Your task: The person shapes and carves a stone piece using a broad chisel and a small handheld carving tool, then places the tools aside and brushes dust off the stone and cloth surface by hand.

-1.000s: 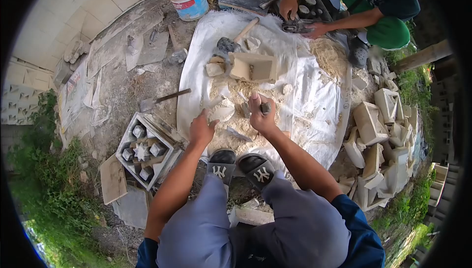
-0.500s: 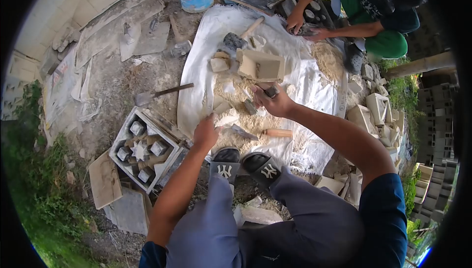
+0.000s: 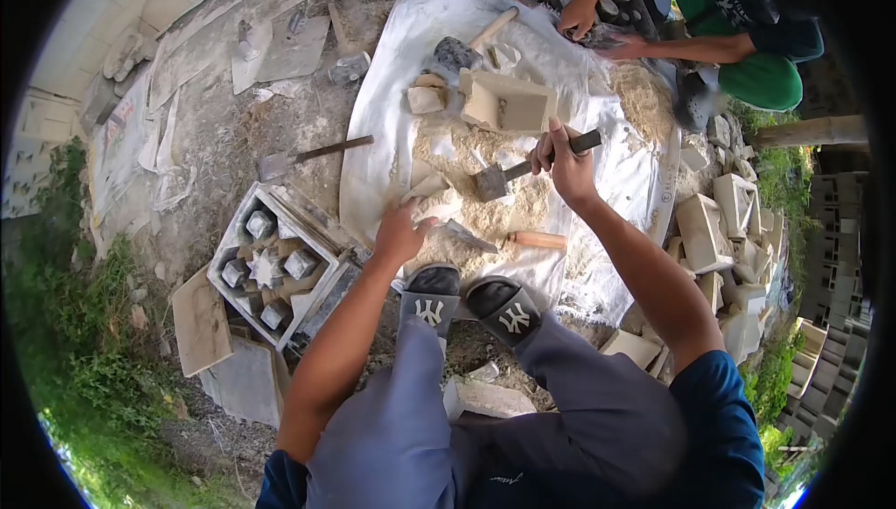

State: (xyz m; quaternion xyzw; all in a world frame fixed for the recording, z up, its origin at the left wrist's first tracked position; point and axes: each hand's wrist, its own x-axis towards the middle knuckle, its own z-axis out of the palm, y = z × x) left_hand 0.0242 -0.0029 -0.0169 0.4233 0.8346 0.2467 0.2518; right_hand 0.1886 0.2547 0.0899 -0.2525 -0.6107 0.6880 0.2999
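Observation:
My right hand [image 3: 560, 159] is wrapped round the dark handle of a tool with a flat, squarish metal head [image 3: 492, 183]. That head is low over the pale crumbs and powder on a white sheet [image 3: 381, 108]. Close by, my left hand [image 3: 401, 232] grips the left edge of a pale stone chunk [image 3: 437, 201], its thumb and fingers against it. Just right of that hand lies a pointed metal blade [image 3: 469, 237], with a wooden handle [image 3: 539, 240] beside it. A hollow pale stone block [image 3: 504, 103] sits beyond my hands.
A hammer with a dark head [image 3: 455, 54] and smaller stones lie farther up the sheet. Left are a patterned mould [image 3: 271, 271] and another flat-headed tool [image 3: 277, 167]. A co-worker's hands [image 3: 597, 28] are at upper right. Cast blocks [image 3: 702, 234] pile up at right.
My right hand has moved right and up, turning the tool so its handle points right. My left hand stays at the stone chunk. The whole view has shifted slightly.

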